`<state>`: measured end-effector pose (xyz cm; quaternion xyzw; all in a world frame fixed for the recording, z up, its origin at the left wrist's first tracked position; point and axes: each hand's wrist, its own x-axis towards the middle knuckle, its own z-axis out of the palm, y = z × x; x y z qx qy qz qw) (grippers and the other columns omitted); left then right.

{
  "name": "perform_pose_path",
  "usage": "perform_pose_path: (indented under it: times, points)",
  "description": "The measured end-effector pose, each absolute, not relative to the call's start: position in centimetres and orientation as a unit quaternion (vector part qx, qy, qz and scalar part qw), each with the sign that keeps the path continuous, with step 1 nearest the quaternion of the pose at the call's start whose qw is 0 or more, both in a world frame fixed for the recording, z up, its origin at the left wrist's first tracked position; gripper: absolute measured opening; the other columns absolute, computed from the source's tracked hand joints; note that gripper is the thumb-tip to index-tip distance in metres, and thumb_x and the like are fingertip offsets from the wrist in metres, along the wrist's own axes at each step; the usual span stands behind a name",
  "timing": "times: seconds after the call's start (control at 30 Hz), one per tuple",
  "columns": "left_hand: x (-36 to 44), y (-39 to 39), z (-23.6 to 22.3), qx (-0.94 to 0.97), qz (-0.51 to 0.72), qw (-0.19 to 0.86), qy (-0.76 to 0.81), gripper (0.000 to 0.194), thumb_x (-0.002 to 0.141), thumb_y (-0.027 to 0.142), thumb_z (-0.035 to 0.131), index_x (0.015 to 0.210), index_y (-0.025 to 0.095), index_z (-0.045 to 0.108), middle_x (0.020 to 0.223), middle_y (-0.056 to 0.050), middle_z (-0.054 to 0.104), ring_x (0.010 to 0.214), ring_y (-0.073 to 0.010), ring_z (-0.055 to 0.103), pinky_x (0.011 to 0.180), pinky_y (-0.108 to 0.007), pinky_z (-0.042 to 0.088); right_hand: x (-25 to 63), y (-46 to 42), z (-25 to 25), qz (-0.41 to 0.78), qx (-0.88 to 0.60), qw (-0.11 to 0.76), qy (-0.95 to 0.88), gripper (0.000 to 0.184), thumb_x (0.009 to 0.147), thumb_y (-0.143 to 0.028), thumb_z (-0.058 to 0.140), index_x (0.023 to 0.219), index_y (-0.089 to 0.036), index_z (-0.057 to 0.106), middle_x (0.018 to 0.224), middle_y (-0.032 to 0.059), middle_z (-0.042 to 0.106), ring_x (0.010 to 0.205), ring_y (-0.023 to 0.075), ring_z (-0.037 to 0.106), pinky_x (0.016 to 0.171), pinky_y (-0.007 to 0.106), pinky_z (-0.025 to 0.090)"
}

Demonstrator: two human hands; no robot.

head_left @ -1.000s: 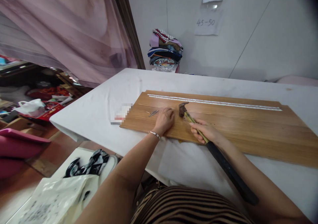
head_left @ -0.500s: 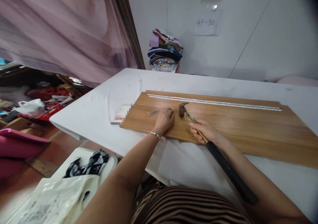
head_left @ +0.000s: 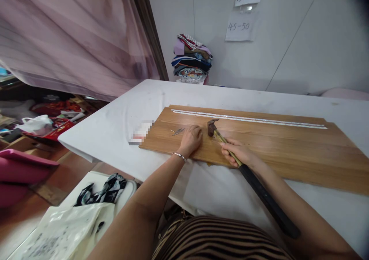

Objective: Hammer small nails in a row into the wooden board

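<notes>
My left hand (head_left: 191, 140) rests on a brown wooden board (head_left: 288, 148), its fingers curled inward. Whatever may be under those fingers is hidden. Just left of it, a small bunch of nails (head_left: 178, 131) lies on the board, with one lighter nail (head_left: 172, 130) beside them. My right hand (head_left: 235, 151) is closed around the yellowish shaft of a claw hammer (head_left: 211, 127), gripping it between the rusty head and the long black handle. The hammer head is at the board, a short way right of my left hand. Two white measuring strips (head_left: 248, 118) run along the board's far side.
Under the board is a table with a white cover (head_left: 109, 121). A folded clothes stack (head_left: 191, 58) stands behind it, by the wall with paper signs (head_left: 239, 27). A pink curtain (head_left: 86, 40) hangs at left. A white stool (head_left: 95, 179) bearing a bag stands at lower left.
Both hands, the hammer and the nails stay in the same places. The upper paper sign on the wall now shows its writing, and the curtain has shifted slightly.
</notes>
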<state>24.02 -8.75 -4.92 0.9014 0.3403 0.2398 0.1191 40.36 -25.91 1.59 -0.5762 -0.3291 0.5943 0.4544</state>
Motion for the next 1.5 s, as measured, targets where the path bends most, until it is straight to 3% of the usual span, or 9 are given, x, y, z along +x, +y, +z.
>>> perform_pose_path:
  times: [1.5]
  points:
    - [24.16,-8.99,-4.81,0.899,0.233,0.122,0.351,0.018,0.099,0.018,0.057,0.104,0.019,0.075,0.124,-0.013,0.075,0.119,-0.0265,0.068,0.113,-0.043,0.052,40.42,-25.94,1.47,0.591,-0.583,0.452,-0.326,0.055,0.068,-0.060,0.083,0.080,-0.026,0.042,0.059,-0.0106,0.050,0.037,0.0049,0.039,0.030,0.019,0.030]
